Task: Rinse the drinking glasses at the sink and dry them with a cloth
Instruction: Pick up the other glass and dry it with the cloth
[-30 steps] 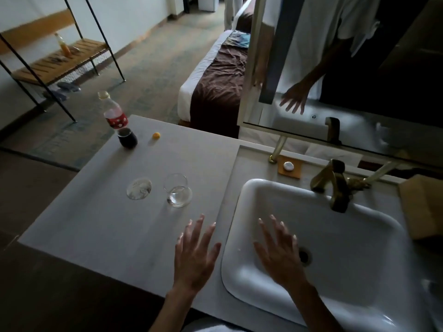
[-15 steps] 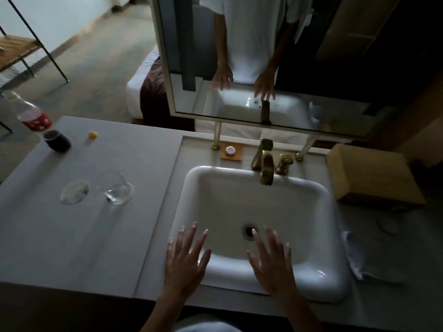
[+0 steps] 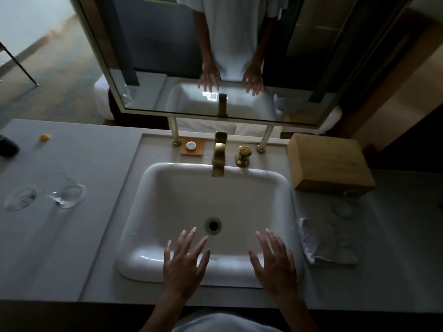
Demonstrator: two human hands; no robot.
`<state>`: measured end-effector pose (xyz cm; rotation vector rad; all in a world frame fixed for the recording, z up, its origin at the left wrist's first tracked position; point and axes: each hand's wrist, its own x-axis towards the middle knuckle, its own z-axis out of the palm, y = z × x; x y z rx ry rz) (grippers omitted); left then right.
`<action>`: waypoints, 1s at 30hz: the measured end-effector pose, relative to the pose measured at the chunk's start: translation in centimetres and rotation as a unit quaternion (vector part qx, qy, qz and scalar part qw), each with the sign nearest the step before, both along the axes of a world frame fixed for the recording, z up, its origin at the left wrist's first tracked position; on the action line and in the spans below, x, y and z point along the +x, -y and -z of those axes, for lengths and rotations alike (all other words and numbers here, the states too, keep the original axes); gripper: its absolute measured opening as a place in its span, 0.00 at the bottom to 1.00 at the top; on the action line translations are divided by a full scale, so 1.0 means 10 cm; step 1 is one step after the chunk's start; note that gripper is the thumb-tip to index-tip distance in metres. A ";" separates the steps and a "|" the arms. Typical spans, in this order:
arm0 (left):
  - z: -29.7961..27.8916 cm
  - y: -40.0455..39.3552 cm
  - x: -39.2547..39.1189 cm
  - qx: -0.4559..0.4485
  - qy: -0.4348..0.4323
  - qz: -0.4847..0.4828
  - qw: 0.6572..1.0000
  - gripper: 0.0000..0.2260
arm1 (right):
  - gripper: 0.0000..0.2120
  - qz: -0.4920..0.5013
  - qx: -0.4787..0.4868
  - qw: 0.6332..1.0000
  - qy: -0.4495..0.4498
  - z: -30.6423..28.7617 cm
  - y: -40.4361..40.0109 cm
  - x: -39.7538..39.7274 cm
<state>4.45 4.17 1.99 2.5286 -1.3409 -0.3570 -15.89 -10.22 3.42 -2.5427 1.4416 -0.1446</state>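
Dim room: a grey countertop (image 3: 100, 226) runs under a framed mirror (image 3: 153, 56) on 2 brass posts; carpeted floor (image 3: 60, 92) spreads beyond its far-left corner.

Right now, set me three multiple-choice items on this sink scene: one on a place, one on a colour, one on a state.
1. Where does the upright drinking glass stand?
A. in the basin
B. on the counter left of the sink
C. on the wooden box

2. What colour is the faucet?
A. brass gold
B. black
C. red

3. How are the left hand and right hand?
A. both gripping glasses
B. one holding the cloth
C. both spread and holding nothing

Answers: 1 B, the glass sits on the grey counter to the left; 2 A, the spout shines gold; 3 C, fingers are splayed over the basin's near rim.
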 end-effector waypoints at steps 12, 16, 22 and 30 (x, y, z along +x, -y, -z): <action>0.31 0.51 -0.73 0.067 0.023 -0.020 0.997 0.22 | 0.22 0.074 0.036 0.979 0.184 0.18 0.64 -0.91; 0.36 0.52 -0.78 0.026 0.050 -0.039 0.998 0.18 | 0.15 0.166 0.078 0.944 0.276 0.22 0.81 -1.16; 0.33 0.57 -0.80 0.018 0.079 -0.049 0.996 0.15 | 0.26 0.242 0.016 0.929 0.280 0.27 1.37 -1.44; 0.31 0.57 -0.82 0.037 0.083 -0.060 0.994 0.11 | 0.40 0.395 0.102 0.853 0.325 0.37 2.29 -1.50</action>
